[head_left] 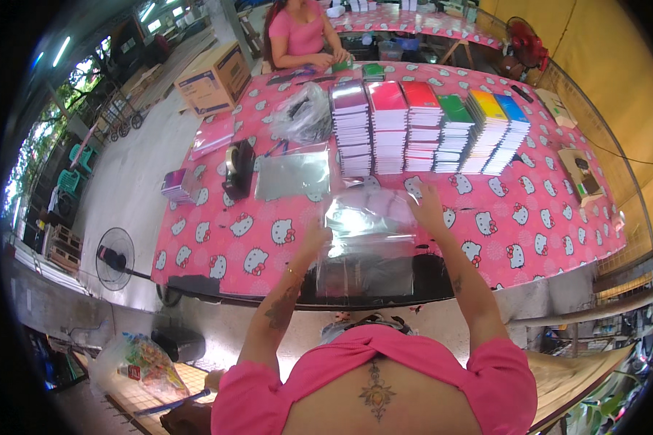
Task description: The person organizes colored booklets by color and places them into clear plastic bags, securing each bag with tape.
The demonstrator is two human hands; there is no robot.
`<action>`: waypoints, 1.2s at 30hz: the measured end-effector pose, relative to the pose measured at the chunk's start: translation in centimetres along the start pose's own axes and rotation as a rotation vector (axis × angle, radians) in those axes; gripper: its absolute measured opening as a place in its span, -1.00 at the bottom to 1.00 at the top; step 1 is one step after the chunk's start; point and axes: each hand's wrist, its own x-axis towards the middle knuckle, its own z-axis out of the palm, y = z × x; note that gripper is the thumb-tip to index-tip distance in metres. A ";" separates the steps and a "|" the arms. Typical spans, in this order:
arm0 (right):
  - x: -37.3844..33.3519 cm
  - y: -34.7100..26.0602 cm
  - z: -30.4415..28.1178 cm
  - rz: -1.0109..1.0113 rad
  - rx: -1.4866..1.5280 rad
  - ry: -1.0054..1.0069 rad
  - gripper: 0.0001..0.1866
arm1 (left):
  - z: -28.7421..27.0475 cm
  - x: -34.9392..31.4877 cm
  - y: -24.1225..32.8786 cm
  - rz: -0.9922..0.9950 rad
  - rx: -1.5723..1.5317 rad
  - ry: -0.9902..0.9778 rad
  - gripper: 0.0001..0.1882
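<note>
A clear, shiny plastic bag (370,217) lies in front of me at the near side of the table, partly lifted between my hands. My left hand (316,236) pinches its left edge. At its far right edge, my right hand (429,210) grips the film with bent fingers. More clear plastic (366,274) hangs over the dark near edge of the table, below the bag. Just to the far left lies a flat stack of clear plastic sleeves (293,174). Beyond my right hand stand tall stacks of spiral notebooks (388,123) in purple, red, green, yellow and blue.
A black tape dispenser (238,168) and a small notebook stack (178,186) sit on the left of the pink patterned table (225,217). A crumpled plastic bag (302,114) lies farther back. Across the table, a person in pink (297,32) handles a green notebook. A cardboard box (214,78) is at far left.
</note>
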 end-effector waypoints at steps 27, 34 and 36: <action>-7.0 1.3 3.9 0.398 0.336 -0.140 -0.43 | 4.1 -0.5 -0.1 0.454 0.972 0.436 -0.32; -8.6 1.8 2.6 0.268 0.255 -0.150 -0.60 | 2.1 -3.7 -2.1 0.421 0.802 0.234 -0.41; -8.8 0.8 3.3 0.220 0.162 -0.129 -0.66 | 1.9 -4.3 -1.7 0.426 0.706 0.274 -0.44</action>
